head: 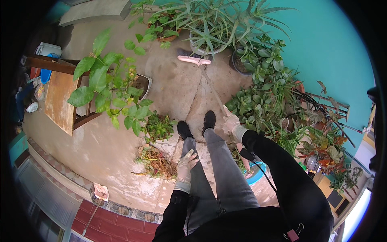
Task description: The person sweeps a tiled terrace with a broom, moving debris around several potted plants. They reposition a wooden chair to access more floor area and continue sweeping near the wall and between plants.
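My right hand [232, 121], in a pale thin glove, grips the handle of a push broom [195, 60]. The handle runs away from me to a pink head with dark bristles, which rests on the concrete floor beside a white pot of aloe [207, 40]. My left hand [186, 168], gloved the same way, is at my left leg in grey jeans, its fingers partly spread and holding nothing. On the floor left of it lies a heap of pulled plants and dry stems [157, 163]. A small leafy plant [160, 127] stands just beyond the heap.
Potted succulents [260, 99] crowd the right side along a turquoise wall [326, 45]. A tall leafy plant in a square pot [146, 86] and a worn wooden stool [60, 99] stand left. Near my right leg is a blue basin [257, 175]. A long-handled dustpan [101, 192] lies lower left.
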A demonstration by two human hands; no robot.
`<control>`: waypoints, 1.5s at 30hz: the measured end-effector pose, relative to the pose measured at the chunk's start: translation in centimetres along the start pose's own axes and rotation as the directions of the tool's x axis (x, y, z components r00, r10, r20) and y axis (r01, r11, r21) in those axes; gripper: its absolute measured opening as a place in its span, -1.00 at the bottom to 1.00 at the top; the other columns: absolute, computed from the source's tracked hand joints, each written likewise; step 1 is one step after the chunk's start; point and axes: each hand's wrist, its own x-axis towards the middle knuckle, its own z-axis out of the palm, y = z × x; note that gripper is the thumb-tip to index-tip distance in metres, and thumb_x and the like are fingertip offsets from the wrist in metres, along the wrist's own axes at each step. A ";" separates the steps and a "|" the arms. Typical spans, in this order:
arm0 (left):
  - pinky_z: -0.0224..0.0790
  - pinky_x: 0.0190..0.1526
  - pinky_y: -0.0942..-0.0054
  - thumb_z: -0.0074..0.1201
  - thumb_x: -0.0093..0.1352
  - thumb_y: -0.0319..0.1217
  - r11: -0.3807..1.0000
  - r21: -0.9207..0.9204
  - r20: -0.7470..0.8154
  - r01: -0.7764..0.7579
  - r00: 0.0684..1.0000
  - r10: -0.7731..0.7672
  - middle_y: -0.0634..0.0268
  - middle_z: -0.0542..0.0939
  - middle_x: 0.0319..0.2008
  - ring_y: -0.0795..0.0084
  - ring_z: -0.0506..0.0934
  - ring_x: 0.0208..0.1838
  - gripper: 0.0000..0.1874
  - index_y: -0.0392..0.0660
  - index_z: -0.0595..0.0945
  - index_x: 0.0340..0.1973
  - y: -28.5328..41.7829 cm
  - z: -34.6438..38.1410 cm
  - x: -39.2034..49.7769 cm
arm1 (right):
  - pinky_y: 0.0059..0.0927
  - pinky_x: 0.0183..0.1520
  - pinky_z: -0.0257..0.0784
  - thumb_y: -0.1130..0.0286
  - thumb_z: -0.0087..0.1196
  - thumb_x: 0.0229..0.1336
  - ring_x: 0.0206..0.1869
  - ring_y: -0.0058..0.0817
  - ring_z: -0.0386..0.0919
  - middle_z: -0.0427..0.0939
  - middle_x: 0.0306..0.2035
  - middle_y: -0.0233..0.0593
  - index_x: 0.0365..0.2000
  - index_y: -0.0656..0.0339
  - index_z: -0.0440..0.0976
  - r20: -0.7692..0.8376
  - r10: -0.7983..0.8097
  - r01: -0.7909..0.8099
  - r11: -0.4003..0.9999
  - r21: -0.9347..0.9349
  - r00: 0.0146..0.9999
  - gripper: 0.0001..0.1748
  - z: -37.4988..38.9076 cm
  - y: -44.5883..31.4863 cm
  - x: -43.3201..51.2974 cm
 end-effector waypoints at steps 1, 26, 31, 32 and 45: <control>0.40 -0.07 0.56 -0.26 0.50 -0.21 1.000 0.018 -0.013 0.019 1.000 -0.019 0.17 0.59 -0.07 0.43 0.58 -0.14 -0.56 -0.19 0.44 0.16 -0.2 -0.1 0.1 | -0.54 -0.72 0.17 0.40 -0.06 0.26 -0.72 -0.64 0.25 0.41 -0.61 -0.40 0.29 -0.32 0.15 -0.026 -0.021 0.022 0.997 0.075 0.999 -0.38 1.3 -0.7 1.8; 0.34 0.03 0.47 -0.25 0.48 -0.18 0.976 0.203 -0.016 0.074 0.997 -0.072 0.13 0.56 0.00 0.36 0.56 -0.05 -0.54 -0.17 0.45 0.16 -2.6 7.9 3.1 | -0.20 -0.35 0.44 0.41 -0.05 0.20 -0.41 -0.19 0.55 0.57 -0.37 -0.04 0.30 -0.35 0.07 0.118 0.076 -0.047 0.972 -0.231 0.990 -0.31 -3.1 10.5 -3.7; 0.33 0.04 0.45 -0.26 0.47 -0.20 0.977 0.207 -0.011 0.058 0.998 -0.057 0.14 0.57 0.00 0.34 0.56 -0.05 -0.56 -0.16 0.45 0.16 -1.5 9.2 4.4 | -0.56 -0.48 0.34 0.55 -0.02 0.16 -0.53 -0.66 0.36 0.51 -0.37 -0.40 0.28 -0.08 0.17 0.179 0.011 -0.033 0.992 0.120 0.984 -0.34 -7.5 16.3 -10.7; 0.34 0.03 0.47 -0.24 0.47 -0.20 0.975 0.214 -0.030 0.063 0.998 -0.058 0.14 0.57 0.00 0.33 0.56 -0.04 -0.55 -0.18 0.44 0.16 -1.1 9.3 4.6 | -0.63 -0.47 0.32 0.57 -0.02 0.16 -0.54 -0.73 0.30 0.49 -0.36 -0.45 0.27 0.02 0.20 0.150 0.001 -0.022 0.990 0.138 0.989 -0.35 -8.0 16.3 -10.4; 0.23 0.18 0.30 -0.08 0.40 -0.09 0.961 0.265 -0.196 0.085 0.980 -0.033 0.12 0.50 0.10 0.21 0.49 0.09 -0.47 -0.12 0.41 0.18 6.0 12.5 11.1 | -0.58 -0.72 0.14 0.50 -0.06 0.20 -0.75 -0.67 0.20 0.30 -0.66 -0.48 0.28 -0.23 0.17 0.233 0.073 -0.157 0.916 0.370 0.970 -0.35 -13.2 13.7 -8.6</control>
